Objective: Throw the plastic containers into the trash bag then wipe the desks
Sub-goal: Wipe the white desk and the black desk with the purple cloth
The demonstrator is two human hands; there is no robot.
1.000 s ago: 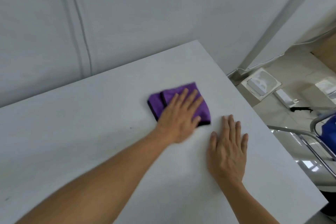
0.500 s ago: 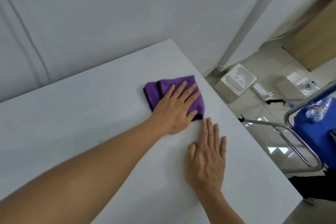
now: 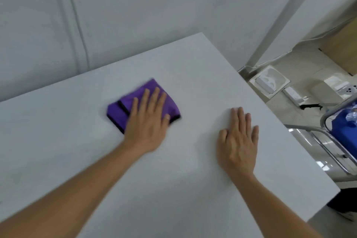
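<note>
The left hand (image 3: 146, 125) is pressing flat, fingers straight, on the cloth (image 3: 123, 111); the right hand (image 3: 238, 141) is resting flat, fingers straight, on the desk (image 3: 193, 75).

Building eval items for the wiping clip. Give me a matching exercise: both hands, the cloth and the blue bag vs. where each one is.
Things:
1. left hand
2. right hand
3. purple cloth
4. blue bag

Places:
A. flat on the bare desk, nothing under it
B. off the desk, far right of view
C. pressing flat on the cloth
D. folded, on the desk under a hand

Pairs: 1-C, 2-A, 3-D, 4-B
</note>
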